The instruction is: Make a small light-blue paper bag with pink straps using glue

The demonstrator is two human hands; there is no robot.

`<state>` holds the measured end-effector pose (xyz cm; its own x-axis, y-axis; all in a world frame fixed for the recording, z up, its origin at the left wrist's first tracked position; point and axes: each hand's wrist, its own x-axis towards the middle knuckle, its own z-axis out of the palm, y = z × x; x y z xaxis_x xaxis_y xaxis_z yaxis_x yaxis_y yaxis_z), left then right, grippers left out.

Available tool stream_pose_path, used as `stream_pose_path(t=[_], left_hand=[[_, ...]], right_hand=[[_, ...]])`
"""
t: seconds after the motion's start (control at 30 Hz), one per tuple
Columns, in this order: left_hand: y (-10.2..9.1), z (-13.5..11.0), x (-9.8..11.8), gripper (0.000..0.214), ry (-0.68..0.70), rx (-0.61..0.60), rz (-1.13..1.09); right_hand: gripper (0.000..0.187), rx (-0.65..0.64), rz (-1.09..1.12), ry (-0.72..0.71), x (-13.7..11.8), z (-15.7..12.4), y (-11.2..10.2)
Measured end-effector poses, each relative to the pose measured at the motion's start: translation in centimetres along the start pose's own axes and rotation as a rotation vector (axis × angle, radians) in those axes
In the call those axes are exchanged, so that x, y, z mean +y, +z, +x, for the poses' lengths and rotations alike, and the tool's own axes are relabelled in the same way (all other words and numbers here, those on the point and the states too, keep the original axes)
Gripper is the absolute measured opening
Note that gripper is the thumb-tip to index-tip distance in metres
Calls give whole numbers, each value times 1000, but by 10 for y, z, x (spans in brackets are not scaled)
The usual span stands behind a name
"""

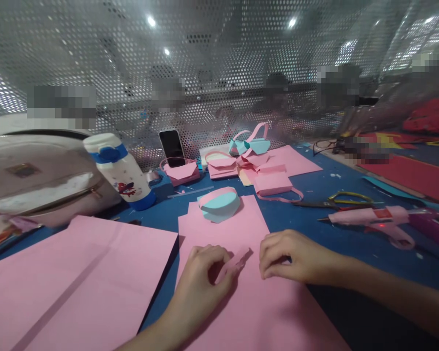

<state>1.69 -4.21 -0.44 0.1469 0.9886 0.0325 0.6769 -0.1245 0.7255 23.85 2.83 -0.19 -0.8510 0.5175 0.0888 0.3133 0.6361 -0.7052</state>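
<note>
1. The left hand point(201, 273) pinches a small pink strip point(233, 264) between thumb and fingers, lifting it just off the pink sheet point(256, 307).
2. The right hand point(296, 256) rests curled, knuckles down, on the same sheet just beside the strip's far end; whether it holds anything cannot be told.
3. Handling would go best with a light pinch, as thin paper creases easily.
4. The strip juts up and right from the left fingertips, toward the right hand.
5. A glue gun point(373, 219) and scissors point(336, 201) lie to the right.
</note>
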Motion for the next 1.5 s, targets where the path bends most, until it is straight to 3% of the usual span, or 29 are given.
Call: stream_pose_path(t=[0.33, 0.6, 0.87, 1.17, 1.5], left_hand=[[0, 2, 0, 31, 5, -4, 12], [0, 1, 1, 34, 21, 7, 27], [0, 1, 0, 27, 32, -4, 45], [0, 0, 0, 31, 16, -1, 33], [-2, 1, 5, 32, 24, -7, 23]], right_hand=[[7, 93, 60, 72, 3, -2, 5], [15, 47, -44, -69, 3, -3, 4], [24, -31, -105, -84, 1, -1, 0], [14, 55, 173, 77, 0, -1, -2], [6, -36, -79, 10, -3, -2, -1]])
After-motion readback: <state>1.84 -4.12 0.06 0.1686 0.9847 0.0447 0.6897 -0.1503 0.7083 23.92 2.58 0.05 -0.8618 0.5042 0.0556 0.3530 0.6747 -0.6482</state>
